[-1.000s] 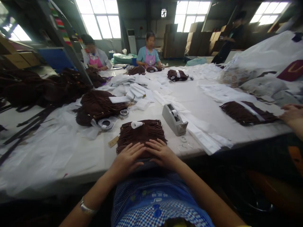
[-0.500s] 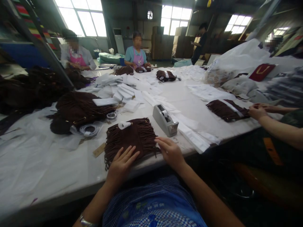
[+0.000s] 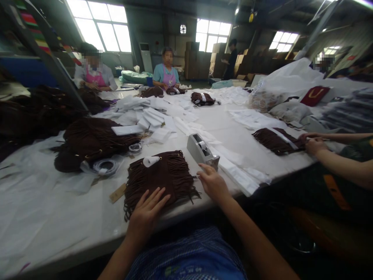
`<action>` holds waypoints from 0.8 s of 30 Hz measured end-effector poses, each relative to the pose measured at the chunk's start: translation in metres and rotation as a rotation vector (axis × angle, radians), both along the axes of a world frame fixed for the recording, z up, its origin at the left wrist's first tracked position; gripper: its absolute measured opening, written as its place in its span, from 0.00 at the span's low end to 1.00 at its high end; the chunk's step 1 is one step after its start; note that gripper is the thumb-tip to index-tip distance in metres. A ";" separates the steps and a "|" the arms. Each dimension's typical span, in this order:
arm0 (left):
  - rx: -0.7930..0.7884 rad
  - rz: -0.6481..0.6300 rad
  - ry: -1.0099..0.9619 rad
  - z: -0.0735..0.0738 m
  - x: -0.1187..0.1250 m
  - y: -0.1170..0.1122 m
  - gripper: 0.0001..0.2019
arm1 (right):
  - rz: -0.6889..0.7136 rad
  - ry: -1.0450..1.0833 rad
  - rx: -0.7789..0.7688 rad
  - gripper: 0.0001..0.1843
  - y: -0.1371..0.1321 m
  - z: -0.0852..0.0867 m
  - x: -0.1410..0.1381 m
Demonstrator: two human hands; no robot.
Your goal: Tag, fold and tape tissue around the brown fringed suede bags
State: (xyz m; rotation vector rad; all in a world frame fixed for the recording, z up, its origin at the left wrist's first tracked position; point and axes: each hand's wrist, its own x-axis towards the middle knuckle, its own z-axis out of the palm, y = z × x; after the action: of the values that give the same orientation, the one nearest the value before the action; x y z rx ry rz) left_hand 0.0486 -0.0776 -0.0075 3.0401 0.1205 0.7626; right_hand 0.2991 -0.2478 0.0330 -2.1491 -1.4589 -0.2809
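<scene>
A brown fringed bag (image 3: 163,175) lies flat on the white table (image 3: 58,210) right in front of me, with a white wrapped piece (image 3: 150,160) on its top edge. My left hand (image 3: 147,212) rests open on the bag's lower fringe, fingers spread. My right hand (image 3: 212,182) is off the bag to its right, fingers loosely stretched, its fingertips close to the front of a grey tape dispenser (image 3: 200,149). Neither hand holds anything.
A pile of brown fringed bags (image 3: 93,138) and tape rolls (image 3: 105,166) lie to the left, folded white paper (image 3: 151,116) behind. A co-worker's hands (image 3: 313,142) at the right handle another fringed bag (image 3: 272,140). Two seated people work at the far end.
My hands came apart from the middle of the bag. The right hand moved right and forward toward the tape dispenser; the left stayed on the fringe. The view swung slightly right.
</scene>
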 end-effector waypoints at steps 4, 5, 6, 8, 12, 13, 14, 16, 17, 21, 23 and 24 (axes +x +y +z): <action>0.017 0.000 0.002 0.000 -0.001 0.001 0.27 | 0.372 0.068 0.039 0.10 0.026 0.014 -0.031; 0.038 -0.014 0.007 0.000 -0.001 0.002 0.27 | 0.472 0.088 0.011 0.09 0.031 0.014 -0.032; 0.057 -0.022 0.010 0.000 -0.001 0.003 0.28 | 0.526 0.106 -0.019 0.08 0.033 0.012 -0.030; 0.074 -0.022 0.010 -0.001 -0.001 0.005 0.29 | 0.463 0.117 -0.064 0.05 0.027 0.007 -0.018; 0.080 -0.025 -0.014 -0.006 -0.001 0.006 0.32 | 0.131 0.035 -0.081 0.10 0.011 0.001 0.009; 0.080 -0.021 -0.020 -0.007 -0.001 0.005 0.32 | 0.105 0.021 -0.060 0.14 0.014 0.004 0.010; 0.075 -0.008 -0.028 -0.008 -0.001 0.004 0.32 | 0.113 0.019 -0.028 0.18 0.021 0.007 0.009; 0.052 0.025 -0.043 -0.009 0.000 0.001 0.31 | 0.193 0.033 0.051 0.22 0.048 0.013 0.003; 0.039 0.039 -0.049 -0.008 0.000 0.000 0.30 | 0.254 0.039 0.078 0.22 0.064 0.014 0.001; 0.038 0.017 -0.050 -0.007 0.000 -0.001 0.29 | 0.524 -0.004 0.003 0.15 0.111 0.009 0.012; 0.041 0.020 -0.048 -0.007 0.000 0.000 0.30 | 0.530 -0.006 -0.033 0.13 0.109 0.004 0.029; 0.039 0.028 -0.047 -0.008 0.000 0.000 0.30 | 0.472 -0.003 -0.052 0.13 0.103 0.002 0.038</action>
State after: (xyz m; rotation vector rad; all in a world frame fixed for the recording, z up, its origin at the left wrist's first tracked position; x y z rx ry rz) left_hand 0.0486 -0.0775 -0.0152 3.0607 0.1504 0.8473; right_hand 0.3366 -0.1450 0.0350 -1.7698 -1.9324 -0.0735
